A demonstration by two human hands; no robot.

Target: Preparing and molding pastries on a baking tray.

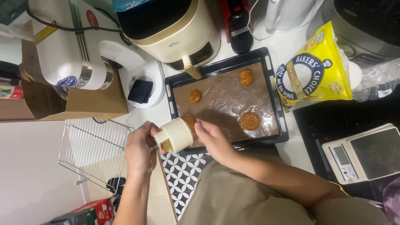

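Both hands, left (139,151) and right (213,139), clamped around cream plastic press mould (175,135) at near edge of black baking tray (227,102), dough (191,124) at its mouth: light, rigid barrel; dough likely soft, easily marred.
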